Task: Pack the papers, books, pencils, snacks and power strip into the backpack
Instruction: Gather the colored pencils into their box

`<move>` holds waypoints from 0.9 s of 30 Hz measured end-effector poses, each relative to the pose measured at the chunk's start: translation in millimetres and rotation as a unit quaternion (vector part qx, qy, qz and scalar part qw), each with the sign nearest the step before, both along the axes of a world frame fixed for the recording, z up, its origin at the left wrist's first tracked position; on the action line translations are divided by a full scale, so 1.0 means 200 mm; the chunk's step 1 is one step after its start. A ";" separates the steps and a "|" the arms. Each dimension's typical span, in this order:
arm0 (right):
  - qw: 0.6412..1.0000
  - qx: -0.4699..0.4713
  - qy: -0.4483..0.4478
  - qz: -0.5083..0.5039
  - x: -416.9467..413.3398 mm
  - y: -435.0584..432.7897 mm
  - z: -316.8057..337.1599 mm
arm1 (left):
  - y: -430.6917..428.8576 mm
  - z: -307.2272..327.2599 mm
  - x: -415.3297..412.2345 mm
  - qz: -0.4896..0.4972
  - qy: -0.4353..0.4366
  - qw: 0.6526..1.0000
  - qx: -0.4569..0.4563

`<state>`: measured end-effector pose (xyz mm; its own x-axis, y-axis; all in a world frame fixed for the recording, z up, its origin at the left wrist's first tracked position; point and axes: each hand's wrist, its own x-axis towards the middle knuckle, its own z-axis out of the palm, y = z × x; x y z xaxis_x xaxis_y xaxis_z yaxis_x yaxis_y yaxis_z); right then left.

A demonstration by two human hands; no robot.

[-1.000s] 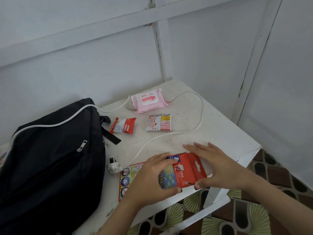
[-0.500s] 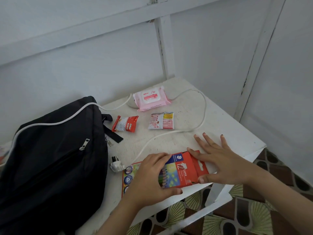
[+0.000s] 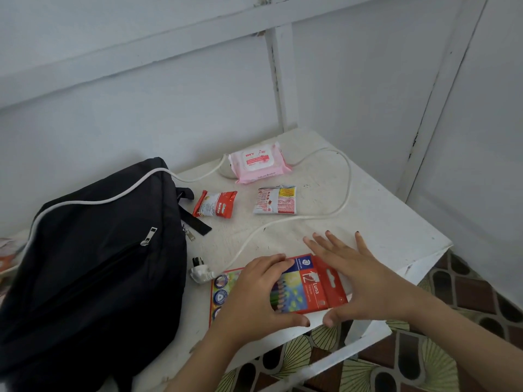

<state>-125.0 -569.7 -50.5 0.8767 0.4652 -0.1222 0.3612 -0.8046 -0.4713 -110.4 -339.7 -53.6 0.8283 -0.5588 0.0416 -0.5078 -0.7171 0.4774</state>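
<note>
Red pencil box (image 3: 308, 290) lay at the near edge of the white surface (image 3: 382, 230), on a colourful booklet (image 3: 223, 290). The left grip (image 3: 254, 295) curled around its left half; the right grip (image 3: 359, 281) was released, fingers spread over its right end. A black backpack (image 3: 93, 264) sat left.

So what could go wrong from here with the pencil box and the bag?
The pencil box lies at the near edge of the table, gripped by the left hand alone while the right hand is spread open over it; it could slip to the floor. The white cable is draped over the backpack, so moving that may drag the cable through the snack packets.
</note>
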 end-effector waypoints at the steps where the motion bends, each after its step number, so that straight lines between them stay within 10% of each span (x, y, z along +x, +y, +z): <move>1: 1.000 0.009 -0.004 0.002 -0.01 0.02 0.00 | 0.00 0.00 0.00 0.001 0.002 1.000 -0.003; 16: 1.000 -0.001 -0.007 0.006 -0.06 -0.03 0.04 | 0.19 -0.03 -0.10 0.025 -0.054 0.998 -0.023; 27: 0.970 0.025 -0.242 -0.006 -0.08 0.22 0.17 | 0.28 0.21 -0.07 -0.025 -0.205 0.978 -0.014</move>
